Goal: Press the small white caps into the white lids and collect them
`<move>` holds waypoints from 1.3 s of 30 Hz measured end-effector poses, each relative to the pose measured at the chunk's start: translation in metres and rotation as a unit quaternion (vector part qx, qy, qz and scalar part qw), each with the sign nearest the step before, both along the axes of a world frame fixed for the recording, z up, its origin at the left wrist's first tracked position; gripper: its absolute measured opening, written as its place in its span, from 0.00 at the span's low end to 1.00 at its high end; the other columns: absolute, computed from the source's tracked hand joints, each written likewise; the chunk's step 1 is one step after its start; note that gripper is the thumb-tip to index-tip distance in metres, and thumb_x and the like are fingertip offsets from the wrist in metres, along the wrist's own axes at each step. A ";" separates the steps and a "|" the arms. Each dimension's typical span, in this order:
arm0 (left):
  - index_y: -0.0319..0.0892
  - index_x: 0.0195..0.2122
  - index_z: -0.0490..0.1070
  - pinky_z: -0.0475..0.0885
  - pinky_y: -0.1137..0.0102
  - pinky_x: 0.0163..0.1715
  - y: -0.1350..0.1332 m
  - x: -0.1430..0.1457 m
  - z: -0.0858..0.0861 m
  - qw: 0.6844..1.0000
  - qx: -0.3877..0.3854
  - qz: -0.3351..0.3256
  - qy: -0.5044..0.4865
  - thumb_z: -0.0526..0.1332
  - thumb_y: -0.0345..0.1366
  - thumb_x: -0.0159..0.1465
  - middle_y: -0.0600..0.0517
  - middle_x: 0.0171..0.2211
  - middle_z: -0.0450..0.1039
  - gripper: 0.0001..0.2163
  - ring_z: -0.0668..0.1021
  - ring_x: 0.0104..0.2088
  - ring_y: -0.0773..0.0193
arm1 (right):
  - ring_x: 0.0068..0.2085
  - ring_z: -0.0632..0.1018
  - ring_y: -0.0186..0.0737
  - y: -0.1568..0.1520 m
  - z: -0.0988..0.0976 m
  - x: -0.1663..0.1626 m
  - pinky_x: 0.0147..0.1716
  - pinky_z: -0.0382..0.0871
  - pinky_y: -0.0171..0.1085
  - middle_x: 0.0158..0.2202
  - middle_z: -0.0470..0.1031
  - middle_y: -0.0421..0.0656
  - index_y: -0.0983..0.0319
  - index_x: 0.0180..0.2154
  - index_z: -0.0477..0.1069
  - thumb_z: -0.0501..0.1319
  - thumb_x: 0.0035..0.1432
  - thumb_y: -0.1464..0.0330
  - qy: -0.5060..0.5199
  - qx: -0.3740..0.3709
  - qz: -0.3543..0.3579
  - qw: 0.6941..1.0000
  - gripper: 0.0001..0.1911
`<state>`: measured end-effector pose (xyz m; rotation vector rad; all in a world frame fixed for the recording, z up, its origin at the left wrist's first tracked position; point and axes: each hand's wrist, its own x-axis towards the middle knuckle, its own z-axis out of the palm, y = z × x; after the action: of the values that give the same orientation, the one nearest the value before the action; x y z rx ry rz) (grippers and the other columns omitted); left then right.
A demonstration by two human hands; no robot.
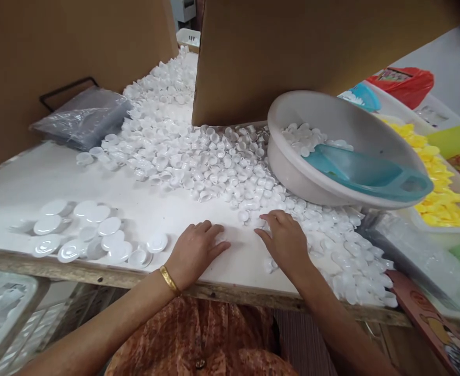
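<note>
My left hand [197, 249], with a gold bracelet at the wrist, is low over the white tabletop near its front edge. Its fingers curl round a small white plastic piece, mostly hidden by them. To the right, my right hand [285, 239] is at the near edge of a spread heap of small white plastic cups [214, 162]. Its thumb and index finger are apart, close to some loose pieces. Left of my left hand lies a group of round white discs [109, 226], several with the flat face up.
A big white basin [292, 175] holds white pieces and a blue scoop [355, 169]. Cardboard panels [261, 57] stand behind. Clear plastic bags [83, 117] lie back left. Yellow pieces [433, 177] fill a tray at right. A crate [6, 313] of white parts sits lower left.
</note>
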<state>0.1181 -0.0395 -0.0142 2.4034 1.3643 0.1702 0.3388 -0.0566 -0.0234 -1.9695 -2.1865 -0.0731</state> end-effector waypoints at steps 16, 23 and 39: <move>0.40 0.42 0.70 0.67 0.68 0.34 0.025 -0.072 -0.003 0.983 0.008 0.178 -0.034 0.47 0.41 0.63 0.48 0.35 0.67 0.16 0.73 0.32 0.63 | 0.31 0.76 0.35 -0.010 0.023 -0.008 0.29 0.70 0.35 0.33 0.77 0.43 0.61 0.38 0.71 0.52 0.61 0.67 0.174 0.074 0.039 0.981 0.10; 0.42 0.38 0.72 0.67 0.71 0.36 0.003 -0.032 0.005 0.966 -0.127 0.124 -0.189 0.50 0.40 0.62 0.51 0.35 0.73 0.13 0.74 0.35 0.64 | 0.46 0.74 0.40 -0.022 -0.008 -0.060 0.43 0.73 0.40 0.43 0.73 0.49 0.64 0.39 0.69 0.48 0.59 0.79 0.124 0.024 0.280 0.952 0.13; 0.42 0.31 0.65 0.63 0.75 0.20 -0.003 -0.008 -0.002 0.883 -0.312 0.184 -0.298 0.55 0.36 0.56 0.59 0.15 0.65 0.04 0.70 0.16 0.69 | 0.53 0.70 0.48 -0.029 -0.012 -0.051 0.49 0.70 0.44 0.50 0.69 0.58 0.71 0.47 0.69 0.50 0.57 0.79 0.127 0.041 0.334 0.933 0.17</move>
<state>0.1103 -0.0423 -0.0160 1.3842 1.2906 0.4486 0.2879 -0.0856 -0.0352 -1.0324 -2.4825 0.1764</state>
